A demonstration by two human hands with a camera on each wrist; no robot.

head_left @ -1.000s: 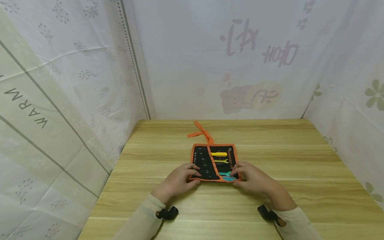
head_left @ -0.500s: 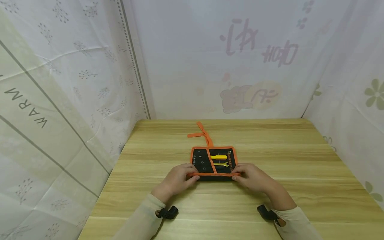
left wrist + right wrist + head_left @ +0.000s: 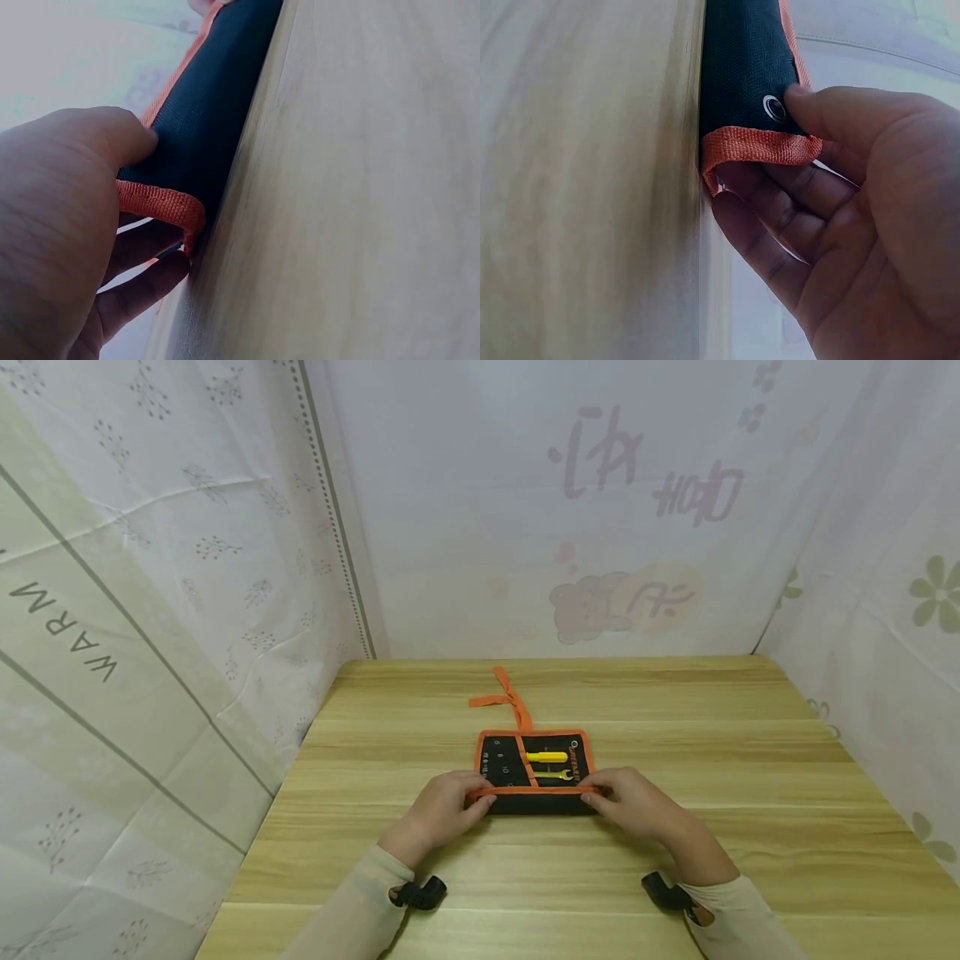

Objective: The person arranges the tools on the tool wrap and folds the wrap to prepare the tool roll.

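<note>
A black fabric tool pouch [image 3: 510, 758] with orange trim lies on the table, its near edge folded up and over. At the fold's left end my left hand [image 3: 447, 806] pinches the edge, thumb outside and fingers behind. My right hand [image 3: 633, 802] pinches the right end the same way, its thumb beside a metal eyelet [image 3: 774, 109] in the right wrist view. A yellow-handled tool [image 3: 547, 757] and a yellow open-end wrench [image 3: 553, 774] sit in the pockets. The fold hides the pouch's nearer pockets. Orange tie straps [image 3: 513, 700] trail from the far edge.
The wooden table [image 3: 720, 727] reaches out around the pouch on all sides. Printed fabric curtains [image 3: 465, 510] stand behind it and along both sides. A black wrist camera [image 3: 422, 893] is strapped to the left wrist, another [image 3: 663, 893] to the right.
The pouch's near edge has been lifted and folded away from me, covering the green wrench and the blue tool. Both hands have stayed at its near corners; their thumbs now press the fold.
</note>
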